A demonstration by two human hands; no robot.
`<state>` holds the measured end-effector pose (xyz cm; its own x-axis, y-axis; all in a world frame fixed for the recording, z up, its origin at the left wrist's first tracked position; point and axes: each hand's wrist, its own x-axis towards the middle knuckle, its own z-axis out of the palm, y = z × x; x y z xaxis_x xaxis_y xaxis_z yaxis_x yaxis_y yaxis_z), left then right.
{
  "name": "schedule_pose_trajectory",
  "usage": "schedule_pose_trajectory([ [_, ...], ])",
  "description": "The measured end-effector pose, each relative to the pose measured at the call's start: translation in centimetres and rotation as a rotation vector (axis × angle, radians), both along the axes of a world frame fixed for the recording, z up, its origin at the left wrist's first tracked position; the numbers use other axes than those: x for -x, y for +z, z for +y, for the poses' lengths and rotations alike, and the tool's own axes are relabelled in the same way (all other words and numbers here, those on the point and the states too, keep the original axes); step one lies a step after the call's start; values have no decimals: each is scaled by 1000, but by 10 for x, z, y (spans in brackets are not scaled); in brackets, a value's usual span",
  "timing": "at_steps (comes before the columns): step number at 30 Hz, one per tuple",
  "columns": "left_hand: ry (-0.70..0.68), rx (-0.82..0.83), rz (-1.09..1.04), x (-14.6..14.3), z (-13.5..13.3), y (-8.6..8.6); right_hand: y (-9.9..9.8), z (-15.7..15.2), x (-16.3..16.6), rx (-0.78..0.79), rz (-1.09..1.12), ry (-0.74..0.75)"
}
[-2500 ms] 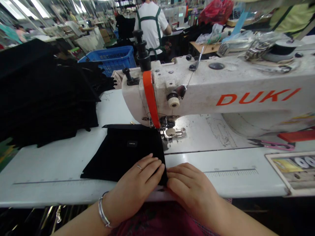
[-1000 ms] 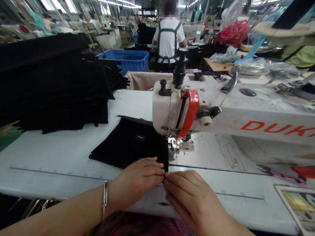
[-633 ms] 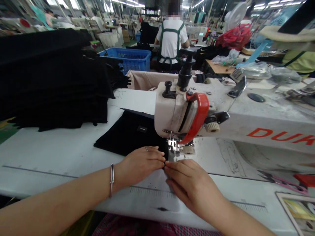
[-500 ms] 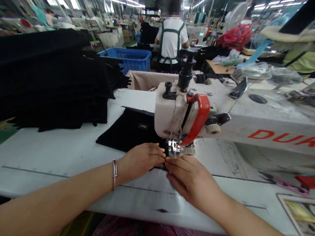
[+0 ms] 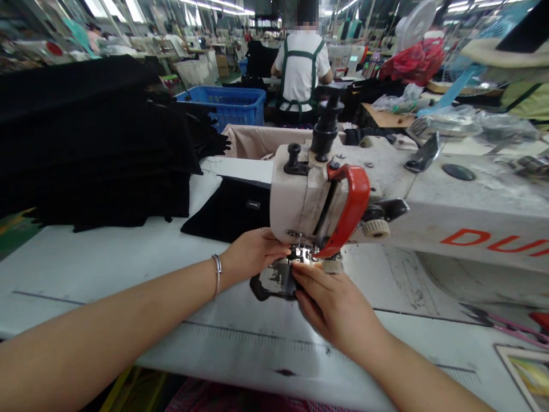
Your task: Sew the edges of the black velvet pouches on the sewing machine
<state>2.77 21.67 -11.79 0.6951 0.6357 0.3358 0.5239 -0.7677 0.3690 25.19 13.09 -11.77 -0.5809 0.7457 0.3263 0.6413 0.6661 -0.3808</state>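
Observation:
A black fabric piece (image 5: 227,209) with a small label (image 5: 253,204) lies under the head of the sewing machine (image 5: 295,189), partly hidden behind it. My left hand (image 5: 253,252) is at the fabric's near edge, fingers bunched on it, their tips just left of the metal presser foot (image 5: 303,253). Directly in front of the foot, my right hand (image 5: 332,294) rests on the machine bed with its fingers stretched out and close together. No cloth shows plainly beneath them. The dark-edged bed plate (image 5: 274,280) is exposed between my hands.
A tall stack of black fabric pieces (image 5: 94,143) fills the table's left. Behind are a blue crate (image 5: 227,103) and a cloth-lined bin (image 5: 266,137); farther off a person (image 5: 302,66) sits back-on. Pink-handled scissors (image 5: 510,329) lie at the right. A red guard (image 5: 349,200) fronts the needle.
The black fabric has moved away from me under the machine head, uncovering the bed plate. My left hand has moved forward with it. My right hand has stayed almost in place.

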Motion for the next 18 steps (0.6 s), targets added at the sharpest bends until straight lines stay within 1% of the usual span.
schedule_pose_trajectory([
  [6,26,-28,30,0,12,-6,-2,2,2,-9,33,-1],
  [12,27,-66,113,3,16,-5,0,2,3,-16,63,-8],
  [15,4,-89,192,4,17,5,-1,2,4,-24,86,-9],
  [18,-24,-123,299,2,8,25,-1,2,4,-16,75,-6],
])
